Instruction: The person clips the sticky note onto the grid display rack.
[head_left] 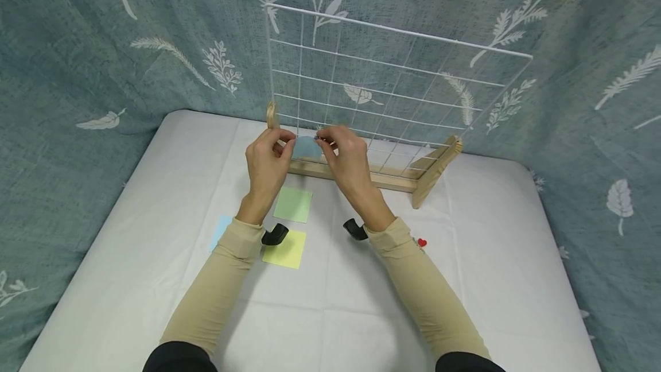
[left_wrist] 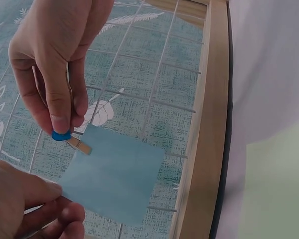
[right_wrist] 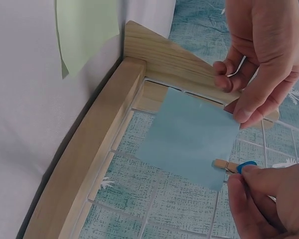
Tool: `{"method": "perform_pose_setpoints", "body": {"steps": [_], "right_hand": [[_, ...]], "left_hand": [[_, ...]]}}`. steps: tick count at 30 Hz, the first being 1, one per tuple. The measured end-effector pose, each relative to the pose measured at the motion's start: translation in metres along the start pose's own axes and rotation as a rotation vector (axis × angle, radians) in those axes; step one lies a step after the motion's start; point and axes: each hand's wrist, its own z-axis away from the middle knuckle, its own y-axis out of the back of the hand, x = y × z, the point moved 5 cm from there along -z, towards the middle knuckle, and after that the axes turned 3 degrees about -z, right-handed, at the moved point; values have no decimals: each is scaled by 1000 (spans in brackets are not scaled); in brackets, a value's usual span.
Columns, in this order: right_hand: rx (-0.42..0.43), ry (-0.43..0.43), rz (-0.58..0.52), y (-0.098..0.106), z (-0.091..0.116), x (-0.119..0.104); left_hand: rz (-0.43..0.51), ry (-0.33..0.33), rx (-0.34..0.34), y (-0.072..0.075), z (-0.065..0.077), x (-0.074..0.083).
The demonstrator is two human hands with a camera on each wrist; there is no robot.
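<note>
A light-blue square paper note (head_left: 307, 148) lies against the lower part of a white wire grid (left_wrist: 154, 102). My left hand (head_left: 267, 158) pinches one corner of the note between thumb and finger. At another corner, my right hand (head_left: 345, 157) pinches a small wooden clothespin (right_wrist: 224, 165) with a blue ornament on its end. The clothespin's tip overlaps the note's edge in both wrist views; whether it also grips a grid wire I cannot tell.
The grid stands in a wooden base (head_left: 392, 181) with an angled foot (head_left: 436, 174) at its right. A green note (head_left: 293, 204), a yellow note (head_left: 289, 250) and a partly covered blue note (head_left: 221, 231) lie on the white tabletop. A red heart (head_left: 422, 242) sits beside my right forearm.
</note>
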Motion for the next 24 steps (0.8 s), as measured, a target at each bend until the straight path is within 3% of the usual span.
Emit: {"method": "perform_pose_setpoints", "body": {"steps": [14, 24], "right_hand": [[13, -40, -82, 6, 10, -2], [10, -69, -84, 8, 21, 1]], "left_hand": [[44, -54, 106, 8, -1, 1], [66, -65, 119, 8, 0, 1]]}}
